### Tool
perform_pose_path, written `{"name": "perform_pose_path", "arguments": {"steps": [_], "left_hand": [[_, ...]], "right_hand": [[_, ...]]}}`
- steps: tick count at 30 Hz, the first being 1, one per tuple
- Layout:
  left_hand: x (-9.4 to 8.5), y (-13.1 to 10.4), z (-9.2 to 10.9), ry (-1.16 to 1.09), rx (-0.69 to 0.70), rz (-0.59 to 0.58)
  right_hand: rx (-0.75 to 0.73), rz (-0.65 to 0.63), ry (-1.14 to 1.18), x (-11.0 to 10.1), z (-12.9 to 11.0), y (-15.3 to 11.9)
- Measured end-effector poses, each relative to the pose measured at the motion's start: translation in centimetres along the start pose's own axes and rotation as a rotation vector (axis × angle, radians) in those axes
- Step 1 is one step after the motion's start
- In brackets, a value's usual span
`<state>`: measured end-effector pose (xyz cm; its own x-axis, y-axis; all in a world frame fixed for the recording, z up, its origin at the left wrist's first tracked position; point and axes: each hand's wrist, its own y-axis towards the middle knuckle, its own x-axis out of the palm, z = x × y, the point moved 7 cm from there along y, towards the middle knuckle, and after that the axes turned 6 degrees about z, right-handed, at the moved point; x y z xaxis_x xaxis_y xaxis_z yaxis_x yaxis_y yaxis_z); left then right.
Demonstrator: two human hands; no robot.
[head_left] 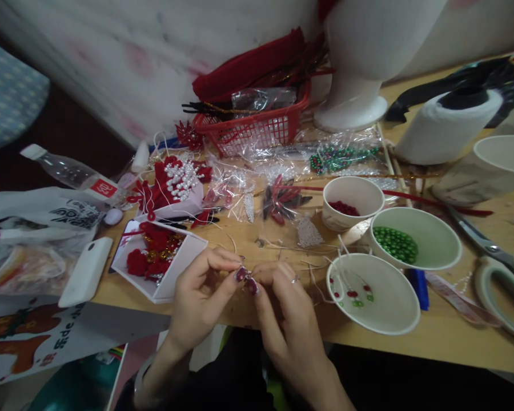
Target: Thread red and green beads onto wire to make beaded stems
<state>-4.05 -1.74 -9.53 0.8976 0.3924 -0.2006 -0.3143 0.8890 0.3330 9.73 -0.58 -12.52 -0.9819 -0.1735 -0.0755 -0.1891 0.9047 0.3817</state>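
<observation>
Close together at the table's front edge, my left hand [203,297] and my right hand [289,311] meet fingertip to fingertip. Both are closed in a pinch on something tiny and shiny, mostly hidden by the fingers and too small to name. Right of them is a paper cup [392,311] with red and green beads on pale threads lying inside. Behind it, another cup [439,242] contains green beads [396,244], and a third cup [370,200] has dark red beads [344,208]. A white box [171,277] of red and gold ornaments [152,251] stands beside my left hand.
At the back are a red basket [257,134], a white stand [355,108] and a white thread cone [448,125]. Scissors [490,248] and a tape roll [490,291] lie right. A phone [88,271] and plastic bottle [71,171] are left. Loose threads cross the middle.
</observation>
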Motion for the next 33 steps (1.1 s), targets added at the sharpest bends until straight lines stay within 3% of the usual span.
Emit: {"name": "perform_pose_path", "arguments": {"steps": [2, 5, 8, 10, 17, 26, 33], "left_hand": [[-0.3, 0.2, -1.0, -0.033, -0.121, 0.074], [-0.2, 0.1, -3.2, -0.240, -0.421, 0.164], [1.2, -0.5, -4.6, -0.524, -0.700, 0.145], [2.0, -0.8, -5.0, -0.621, -0.800, 0.117], [2.5, -1.5, -5.6, -0.679, -0.885, 0.097], [3.3, -2.2, -5.8, -0.714, -0.977, 0.082], [3.5, -2.1, -5.5, -0.714, -0.974, 0.045]], "right_hand": [[0.005, 0.021, -0.009, -0.2, 0.0, 0.0], [0.007, 0.054, 0.013, -0.4, 0.0, 0.0], [-0.004, 0.094, 0.039, -0.7, -0.1, 0.1], [0.004, 0.116, 0.036, -0.8, 0.0, 0.1], [0.108, 0.106, 0.056, -0.5, 0.8, -0.3], [0.101, 0.049, 0.061, -0.3, 0.7, -0.2], [0.116, 0.063, 0.069, -0.4, 0.6, -0.1]]}}
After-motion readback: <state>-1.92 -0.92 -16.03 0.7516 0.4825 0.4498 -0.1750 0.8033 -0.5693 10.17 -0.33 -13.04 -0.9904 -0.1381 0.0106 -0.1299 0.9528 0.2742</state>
